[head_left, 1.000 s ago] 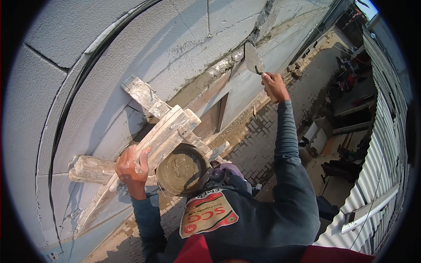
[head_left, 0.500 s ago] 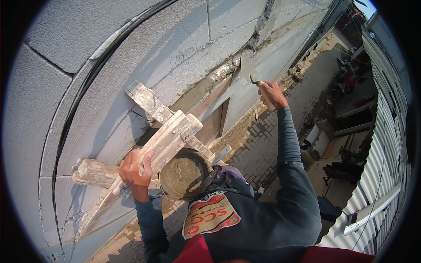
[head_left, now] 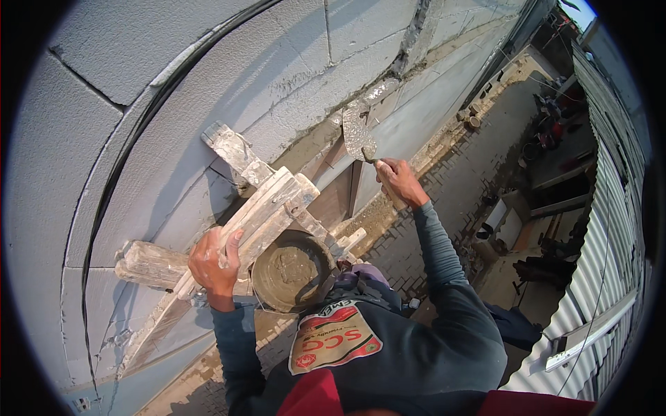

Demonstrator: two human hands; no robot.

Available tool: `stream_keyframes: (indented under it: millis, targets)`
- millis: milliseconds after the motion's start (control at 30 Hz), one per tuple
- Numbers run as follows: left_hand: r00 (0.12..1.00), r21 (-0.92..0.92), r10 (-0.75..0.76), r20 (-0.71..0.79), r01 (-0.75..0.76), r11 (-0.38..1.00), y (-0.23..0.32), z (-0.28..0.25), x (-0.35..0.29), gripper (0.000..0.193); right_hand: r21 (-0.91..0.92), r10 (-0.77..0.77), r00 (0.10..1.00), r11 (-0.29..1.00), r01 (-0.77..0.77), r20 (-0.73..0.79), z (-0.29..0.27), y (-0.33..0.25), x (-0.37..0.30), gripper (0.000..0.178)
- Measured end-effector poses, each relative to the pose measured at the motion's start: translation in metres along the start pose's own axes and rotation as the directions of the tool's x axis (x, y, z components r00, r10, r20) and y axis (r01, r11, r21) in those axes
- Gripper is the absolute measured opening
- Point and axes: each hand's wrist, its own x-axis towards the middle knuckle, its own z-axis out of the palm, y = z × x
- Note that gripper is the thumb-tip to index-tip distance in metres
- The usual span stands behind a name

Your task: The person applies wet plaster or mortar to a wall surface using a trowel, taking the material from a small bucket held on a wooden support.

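Note:
My right hand (head_left: 400,182) grips the wooden handle of a trowel (head_left: 357,133), whose blade is coated with wet mortar and sits by the ledge of the wall. Along that ledge runs a strip of grey mortar (head_left: 312,147). My left hand (head_left: 216,266) is wrapped round the end of a mortar-stained wooden plank (head_left: 260,215), part of a timber scaffold on the wall. Just right of this hand hangs a round bucket (head_left: 261,295) partly filled with mortar (head_left: 294,271).
A block wall (head_left: 208,118) with a black cable (head_left: 125,149) fills the left. Timber stubs (head_left: 152,265) jut from it. Far below lies a paved alley (head_left: 444,173) with clutter along its side. A corrugated metal roof (head_left: 596,270) edges the right.
My right hand has drawn the trowel left and toward me along the ledge, and its blade now shows a mortar-covered face. My left hand stays on the plank.

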Motion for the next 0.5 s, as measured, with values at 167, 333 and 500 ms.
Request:
stream_keyframes:
  millis: [167,333,500]
  targets:
    - [1.0,0.004,-0.009,-0.005,0.009,1.0,-0.001,-0.002,-0.002,0.037,0.084,-0.033,0.998,0.996,0.027,0.06,0.005,-0.011,-0.02,0.035]
    - [1.0,0.009,-0.01,-0.013,0.01,1.0,0.0,0.0,-0.003,0.038,0.108,-0.008,0.96,0.993,0.04,-0.28,-0.039,0.006,0.019,0.037]
    - [1.0,-0.008,-0.025,0.008,0.025,1.0,0.002,0.0,-0.001,0.039,0.052,-0.014,0.809,0.997,0.055,-0.587,-0.041,0.04,0.068,0.036]
